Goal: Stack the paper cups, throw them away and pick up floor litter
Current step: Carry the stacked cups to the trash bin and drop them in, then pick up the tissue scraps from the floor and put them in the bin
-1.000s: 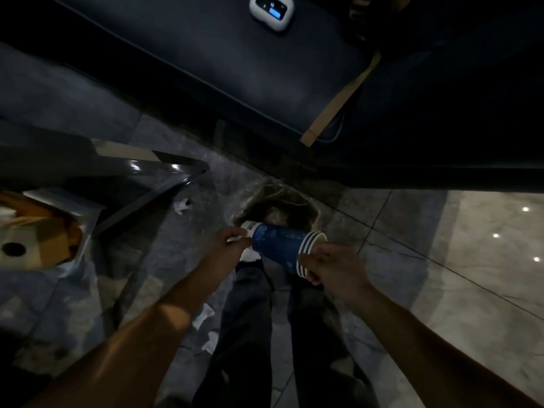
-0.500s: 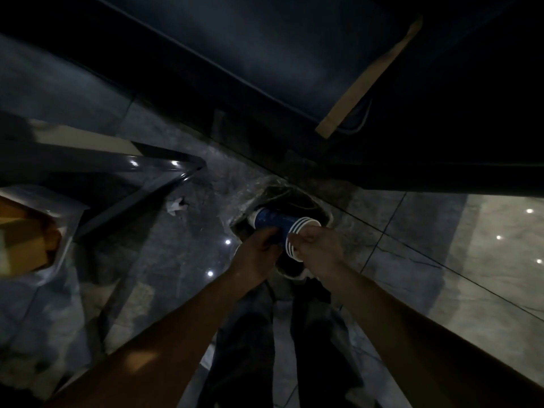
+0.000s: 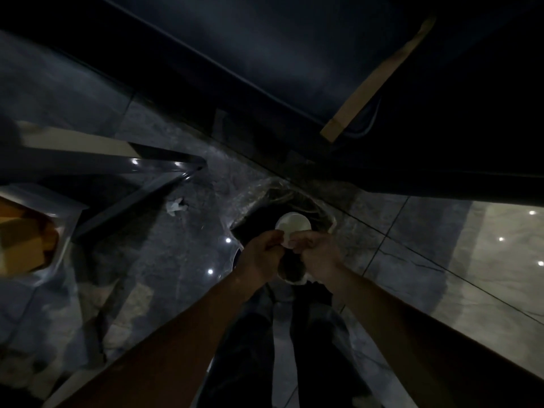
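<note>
The stacked paper cups (image 3: pixel 293 226) stand mouth-up, so only the white inside and round rim show, right over the open bin lined with a clear bag (image 3: pixel 266 198). My left hand (image 3: pixel 262 254) pinches the near rim from the left. My right hand (image 3: pixel 319 251) pinches the same rim from the right. Both hands meet just in front of the bin's mouth. A crumpled white scrap of litter (image 3: pixel 175 206) lies on the dark floor, well left of the bin.
A dark sofa or bench (image 3: pixel 265 54) with a tan tape strip (image 3: pixel 374 86) fills the top. At left is a glossy black table edge (image 3: pixel 141 166) and a bag with orange boxes (image 3: pixel 26 245). My legs (image 3: pixel 265 348) stand on the marble floor (image 3: pixel 471 260).
The blue cups were held sideways between my hands; they have turned upright and moved forward over the bin. My head has moved closer to the bin.
</note>
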`<state>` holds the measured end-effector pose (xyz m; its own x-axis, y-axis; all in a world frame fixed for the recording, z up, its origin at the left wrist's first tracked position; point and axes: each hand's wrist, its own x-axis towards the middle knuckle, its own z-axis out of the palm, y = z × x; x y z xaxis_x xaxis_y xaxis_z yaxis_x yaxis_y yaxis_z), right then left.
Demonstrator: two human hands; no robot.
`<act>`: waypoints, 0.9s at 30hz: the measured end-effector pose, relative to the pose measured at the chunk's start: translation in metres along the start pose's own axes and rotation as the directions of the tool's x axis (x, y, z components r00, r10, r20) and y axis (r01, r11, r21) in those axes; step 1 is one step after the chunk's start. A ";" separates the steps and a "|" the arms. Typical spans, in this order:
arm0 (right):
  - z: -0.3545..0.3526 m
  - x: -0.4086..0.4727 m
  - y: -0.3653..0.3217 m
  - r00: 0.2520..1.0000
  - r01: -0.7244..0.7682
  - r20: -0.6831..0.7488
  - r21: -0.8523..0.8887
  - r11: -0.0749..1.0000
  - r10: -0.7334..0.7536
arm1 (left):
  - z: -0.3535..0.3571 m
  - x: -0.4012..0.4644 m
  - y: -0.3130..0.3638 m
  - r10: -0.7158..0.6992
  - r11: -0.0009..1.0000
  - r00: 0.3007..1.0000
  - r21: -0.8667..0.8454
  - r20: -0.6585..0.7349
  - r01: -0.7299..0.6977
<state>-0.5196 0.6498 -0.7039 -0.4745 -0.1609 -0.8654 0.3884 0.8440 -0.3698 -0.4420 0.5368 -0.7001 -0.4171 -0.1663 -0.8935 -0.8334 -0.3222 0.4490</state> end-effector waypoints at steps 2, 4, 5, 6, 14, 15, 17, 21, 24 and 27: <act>-0.006 -0.005 0.000 1.000 0.005 -0.013 -0.031 0.999 -0.005 | -0.006 -0.004 -0.002 -0.012 1.000 0.999 0.028 -0.044 0.013; -0.012 -0.011 -0.002 1.000 0.010 -0.018 -0.065 0.998 -0.011 | -0.014 -0.012 -0.004 0.029 0.997 0.997 0.079 -0.068 -0.023; -0.014 -0.016 -0.002 1.000 0.023 -0.016 -0.069 0.997 -0.024 | -0.019 -0.018 -0.005 0.045 0.993 0.996 0.112 -0.078 -0.036; -0.016 -0.020 -0.003 0.999 0.038 -0.014 -0.079 0.996 -0.039 | -0.025 -0.023 -0.008 0.063 0.991 0.993 0.126 -0.098 -0.051; -0.032 -0.060 -0.020 0.980 0.190 0.011 -0.322 0.928 -0.197 | -0.061 -0.074 -0.027 0.123 0.978 0.932 0.201 -0.341 -0.055; -0.034 -0.064 -0.021 0.975 0.213 0.017 -0.346 0.914 -0.220 | -0.063 -0.083 -0.028 0.126 0.985 0.920 0.157 -0.372 -0.071; -0.040 -0.074 -0.025 0.959 0.270 0.037 -0.405 0.874 -0.279 | -0.064 -0.101 -0.035 0.096 0.995 0.896 0.076 -0.433 -0.069; -0.053 -0.096 -0.032 0.928 0.359 0.111 -0.524 0.773 -0.356 | -0.057 -0.145 -0.051 0.093 0.981 0.840 -0.094 -0.534 -0.169; -0.060 -0.113 -0.035 0.909 0.400 0.179 -0.627 0.669 -0.376 | -0.050 -0.178 -0.072 0.019 0.984 0.809 -0.134 -0.587 -0.121; -0.059 -0.130 -0.035 0.886 0.451 0.259 -0.679 0.579 -0.385 | -0.035 -0.210 -0.101 -0.048 0.984 0.759 -0.159 -0.649 -0.074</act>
<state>-0.5178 0.6718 -0.5582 -0.3648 -0.6001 -0.7119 -0.5256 0.7638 -0.3746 -0.2577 0.5715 -0.5576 -0.0416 -0.7154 -0.6975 -0.7320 -0.4533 0.5086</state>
